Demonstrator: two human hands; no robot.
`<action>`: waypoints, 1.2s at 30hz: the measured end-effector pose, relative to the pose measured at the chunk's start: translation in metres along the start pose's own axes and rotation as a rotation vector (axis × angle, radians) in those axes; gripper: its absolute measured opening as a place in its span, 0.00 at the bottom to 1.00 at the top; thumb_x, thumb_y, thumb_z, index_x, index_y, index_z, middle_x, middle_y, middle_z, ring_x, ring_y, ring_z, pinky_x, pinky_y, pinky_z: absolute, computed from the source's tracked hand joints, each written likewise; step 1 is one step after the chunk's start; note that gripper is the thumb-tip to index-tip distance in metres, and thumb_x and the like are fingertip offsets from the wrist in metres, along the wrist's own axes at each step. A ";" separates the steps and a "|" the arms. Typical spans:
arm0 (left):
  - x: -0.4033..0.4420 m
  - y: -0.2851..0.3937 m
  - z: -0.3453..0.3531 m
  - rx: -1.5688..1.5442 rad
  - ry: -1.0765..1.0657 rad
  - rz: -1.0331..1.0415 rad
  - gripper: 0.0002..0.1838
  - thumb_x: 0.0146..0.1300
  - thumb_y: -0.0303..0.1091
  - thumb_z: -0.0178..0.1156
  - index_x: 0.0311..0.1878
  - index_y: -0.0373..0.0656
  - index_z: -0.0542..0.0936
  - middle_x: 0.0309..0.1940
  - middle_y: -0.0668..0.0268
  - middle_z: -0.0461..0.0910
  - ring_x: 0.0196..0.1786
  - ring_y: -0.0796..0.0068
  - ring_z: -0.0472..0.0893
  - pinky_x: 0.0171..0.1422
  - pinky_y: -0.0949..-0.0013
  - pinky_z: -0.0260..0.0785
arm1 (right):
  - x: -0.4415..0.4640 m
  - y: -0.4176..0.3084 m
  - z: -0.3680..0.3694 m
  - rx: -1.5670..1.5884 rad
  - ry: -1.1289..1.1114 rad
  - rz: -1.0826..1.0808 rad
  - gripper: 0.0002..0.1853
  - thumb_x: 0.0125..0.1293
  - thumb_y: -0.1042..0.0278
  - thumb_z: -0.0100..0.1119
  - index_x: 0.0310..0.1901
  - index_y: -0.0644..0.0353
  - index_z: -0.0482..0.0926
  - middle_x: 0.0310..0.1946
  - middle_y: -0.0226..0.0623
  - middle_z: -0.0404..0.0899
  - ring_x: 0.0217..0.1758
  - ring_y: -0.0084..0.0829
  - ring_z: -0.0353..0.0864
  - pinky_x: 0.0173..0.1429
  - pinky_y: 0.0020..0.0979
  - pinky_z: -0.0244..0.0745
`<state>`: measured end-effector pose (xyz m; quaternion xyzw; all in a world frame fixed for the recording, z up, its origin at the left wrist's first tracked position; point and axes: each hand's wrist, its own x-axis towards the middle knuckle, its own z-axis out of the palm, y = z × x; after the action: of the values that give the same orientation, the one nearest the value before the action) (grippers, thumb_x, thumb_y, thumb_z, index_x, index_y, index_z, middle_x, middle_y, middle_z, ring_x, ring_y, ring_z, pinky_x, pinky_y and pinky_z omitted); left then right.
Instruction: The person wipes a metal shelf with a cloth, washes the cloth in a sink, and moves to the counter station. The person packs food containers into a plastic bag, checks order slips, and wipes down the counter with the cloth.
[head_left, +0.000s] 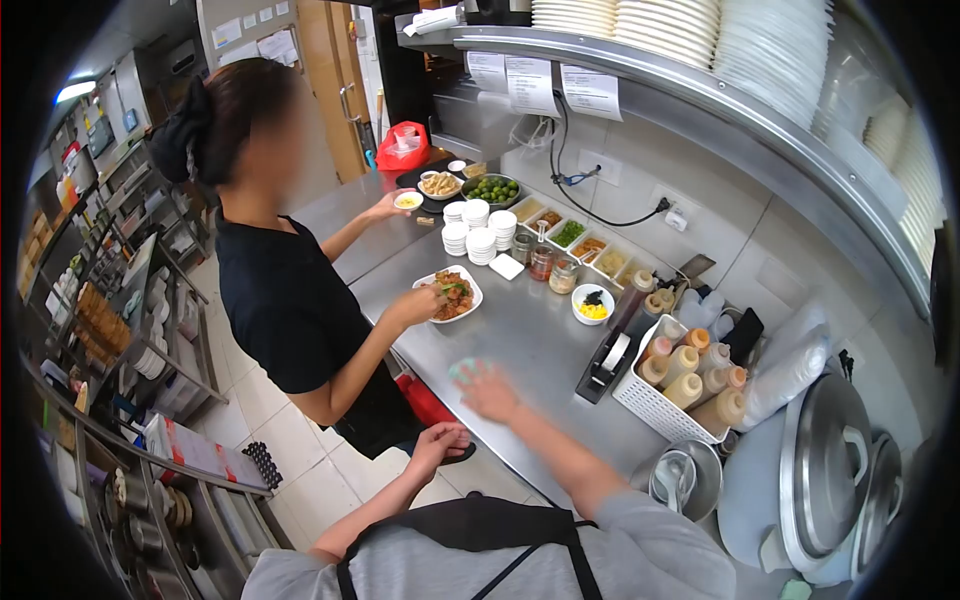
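My right hand (487, 392) reaches over the steel counter (530, 350), blurred by motion, with a pale green cloth (465, 371) under its fingertips. Off the counter's front edge, my left hand (438, 446) hangs with its fingers curled together; nothing can be made out in it. Beyond my right hand, a white dish of browned food (452, 294) sits on the counter. A co-worker's hand (415, 304) touches the food in it, and the co-worker's other hand (385, 208) holds a small bowl with yellow content (408, 201).
The co-worker (290, 290) stands at left. Stacked white cups (480, 240), jars (541, 263), a bowl with yellow and black food (593, 304), a tape dispenser (606, 365) and a basket of bottles (640, 402) line the counter. A large lidded pot (825, 470) is at right.
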<state>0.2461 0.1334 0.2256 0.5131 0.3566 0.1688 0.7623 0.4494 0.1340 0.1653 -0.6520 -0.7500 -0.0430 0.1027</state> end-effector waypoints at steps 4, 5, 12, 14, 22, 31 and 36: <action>0.023 0.000 0.020 0.007 -0.096 0.001 0.11 0.62 0.33 0.50 0.44 0.39 0.73 0.36 0.66 0.77 0.38 0.77 0.77 0.41 0.74 0.71 | -0.076 -0.036 -0.019 0.131 -0.059 0.021 0.28 0.59 0.50 0.46 0.61 0.44 0.60 0.64 0.37 0.52 0.67 0.46 0.49 0.66 0.51 0.42; 0.027 0.002 0.028 -0.003 -0.133 -0.014 0.11 0.62 0.33 0.50 0.44 0.39 0.74 0.37 0.66 0.77 0.38 0.76 0.77 0.42 0.74 0.71 | -0.099 -0.035 -0.024 0.185 -0.037 0.127 0.27 0.59 0.51 0.47 0.61 0.45 0.60 0.64 0.37 0.53 0.67 0.46 0.49 0.66 0.51 0.42; 0.050 -0.013 0.084 0.073 -0.335 -0.082 0.12 0.62 0.36 0.51 0.44 0.41 0.75 0.36 0.66 0.77 0.37 0.77 0.77 0.41 0.74 0.69 | -0.234 -0.064 -0.064 0.010 0.130 0.799 0.26 0.56 0.53 0.53 0.57 0.49 0.65 0.62 0.44 0.55 0.65 0.51 0.50 0.64 0.52 0.47; 0.052 -0.016 0.099 0.071 -0.405 -0.083 0.11 0.62 0.37 0.50 0.42 0.42 0.75 0.35 0.68 0.77 0.36 0.80 0.75 0.39 0.76 0.68 | -0.261 -0.096 -0.074 0.055 0.083 0.843 0.27 0.55 0.53 0.54 0.57 0.49 0.65 0.62 0.44 0.55 0.65 0.52 0.50 0.64 0.52 0.47; 0.060 -0.022 0.119 0.110 -0.510 -0.094 0.12 0.62 0.35 0.49 0.44 0.39 0.74 0.35 0.66 0.77 0.37 0.76 0.76 0.42 0.73 0.69 | -0.458 -0.170 -0.025 -0.556 0.157 0.960 0.30 0.48 0.68 0.57 0.57 0.51 0.65 0.60 0.47 0.57 0.61 0.54 0.56 0.62 0.49 0.53; 0.062 -0.033 0.102 0.070 -0.482 -0.215 0.11 0.62 0.35 0.49 0.43 0.39 0.74 0.36 0.65 0.77 0.38 0.74 0.77 0.43 0.71 0.70 | -0.416 -0.180 -0.121 0.371 0.518 1.243 0.24 0.36 0.86 0.50 0.41 0.61 0.76 0.36 0.47 0.75 0.43 0.45 0.74 0.47 0.35 0.69; 0.057 -0.020 0.103 0.056 -0.477 -0.235 0.11 0.62 0.35 0.50 0.43 0.40 0.74 0.36 0.65 0.77 0.38 0.74 0.77 0.43 0.71 0.70 | -0.298 -0.120 -0.094 0.124 0.164 0.916 0.27 0.52 0.63 0.58 0.56 0.55 0.65 0.60 0.52 0.56 0.62 0.55 0.55 0.62 0.50 0.53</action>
<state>0.3570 0.0923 0.2090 0.5143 0.2283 -0.0566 0.8247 0.3784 -0.1915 0.2023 -0.9029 -0.3757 0.0004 0.2088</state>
